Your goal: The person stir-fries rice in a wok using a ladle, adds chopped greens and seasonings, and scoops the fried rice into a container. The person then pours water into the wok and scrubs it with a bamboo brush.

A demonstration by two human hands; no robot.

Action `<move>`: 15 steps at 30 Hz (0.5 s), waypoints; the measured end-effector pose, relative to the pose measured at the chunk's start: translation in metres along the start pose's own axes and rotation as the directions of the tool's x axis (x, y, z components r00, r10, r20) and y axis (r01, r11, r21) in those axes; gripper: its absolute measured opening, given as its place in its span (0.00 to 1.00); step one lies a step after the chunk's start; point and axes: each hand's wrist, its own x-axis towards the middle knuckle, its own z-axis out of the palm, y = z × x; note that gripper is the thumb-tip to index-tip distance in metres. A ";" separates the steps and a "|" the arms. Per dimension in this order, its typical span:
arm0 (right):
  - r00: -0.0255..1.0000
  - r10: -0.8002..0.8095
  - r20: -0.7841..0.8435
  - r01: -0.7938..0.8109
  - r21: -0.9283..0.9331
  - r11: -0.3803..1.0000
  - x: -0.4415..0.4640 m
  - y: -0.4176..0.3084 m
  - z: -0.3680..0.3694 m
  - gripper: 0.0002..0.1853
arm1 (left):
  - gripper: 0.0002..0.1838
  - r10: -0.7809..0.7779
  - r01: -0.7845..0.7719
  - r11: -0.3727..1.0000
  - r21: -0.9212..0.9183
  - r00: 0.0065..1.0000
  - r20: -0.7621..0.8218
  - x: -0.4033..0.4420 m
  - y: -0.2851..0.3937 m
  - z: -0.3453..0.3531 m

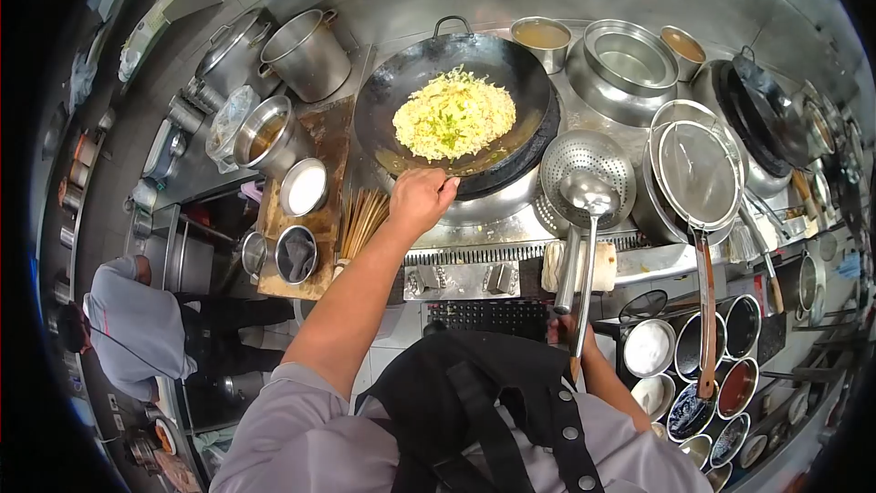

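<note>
My left hand (422, 201) is closed on the near edge of a large black wok (379, 96), where its handle would be; the fingers cover the grip. Inside the wok lies a mound of yellow fried rice (453, 114) with chopped greens on top. My right hand (584, 340) is low beside the stove front, partly hidden, closed around the handle of a steel ladle (589, 192). The ladle's bowl rests over a perforated strainer (566, 153), whose handle lies across a folded cloth (598, 267) at the stove edge.
Left of the wok, a wooden board (328, 151) bears a bowl of white contents (304, 187) and bamboo sticks (362, 224). Stockpots (308, 59) stand behind. At right are a mesh sieve (701, 173), another wok (762, 105) and seasoning containers (650, 347). Another person (146, 324) stands at far left.
</note>
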 end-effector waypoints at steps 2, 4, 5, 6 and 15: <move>0.961 0.274 0.045 -0.253 0.553 0.794 -0.084 -0.065 0.031 0.19 | 0.20 0.017 -0.017 1.000 -0.012 1.000 -0.001 -0.002 -0.004 0.002; 0.967 0.255 0.013 -0.196 0.677 0.710 -0.133 -0.097 0.052 0.16 | 0.20 0.043 -0.043 0.999 -0.033 0.999 0.001 -0.002 -0.007 0.000; 0.978 0.108 -0.179 -0.069 0.211 0.975 -0.146 -0.108 0.060 0.16 | 0.20 0.042 -0.041 0.998 -0.055 0.999 0.016 -0.002 -0.009 -0.002; 0.956 -0.106 -0.274 0.008 -0.335 0.942 -0.160 -0.120 0.069 0.18 | 0.20 0.037 -0.035 0.996 -0.077 0.999 0.030 -0.001 -0.008 -0.006; 0.977 -0.149 -0.150 0.081 -0.383 0.920 -0.258 -0.282 0.164 0.38 | 0.21 0.029 -0.017 0.994 -0.107 0.993 0.118 -0.016 0.002 -0.038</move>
